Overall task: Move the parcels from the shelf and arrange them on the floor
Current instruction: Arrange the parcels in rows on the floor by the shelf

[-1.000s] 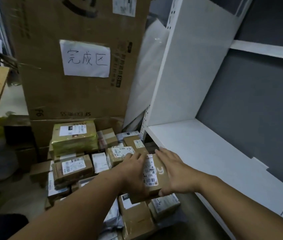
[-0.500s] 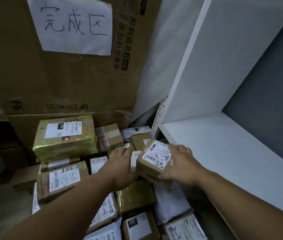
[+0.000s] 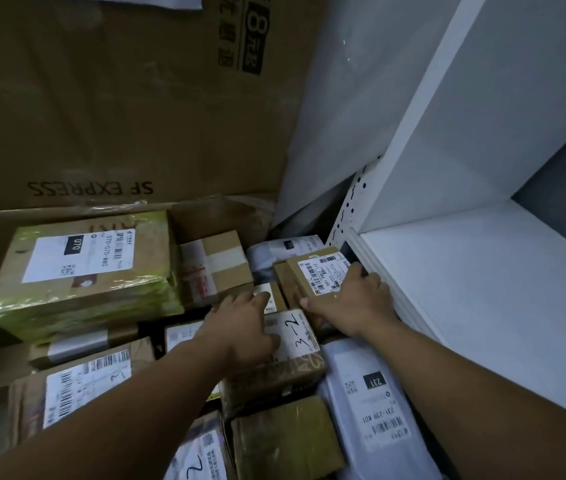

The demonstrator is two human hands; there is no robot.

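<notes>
A small brown parcel (image 3: 319,275) with a white barcode label rests among the parcels on the floor, close to the white shelf (image 3: 482,289). My right hand (image 3: 354,303) grips its near right side, thumb on the front edge. My left hand (image 3: 243,323) lies flat, fingers spread, on the parcel marked "3-2" (image 3: 295,332) and holds nothing. The shelf board shows no parcels.
Several parcels cover the floor: a large green-taped box (image 3: 87,271), a taped brown box (image 3: 212,268), a white mailer bag labelled 231 (image 3: 375,403). A big SF Express carton (image 3: 118,98) stands behind them. The shelf's upright post (image 3: 350,213) borders the pile on the right.
Both hands carried the small parcel forward and down from mid-air onto the floor pile by the shelf. My left hand came off it and now rests on the "3-2" parcel.
</notes>
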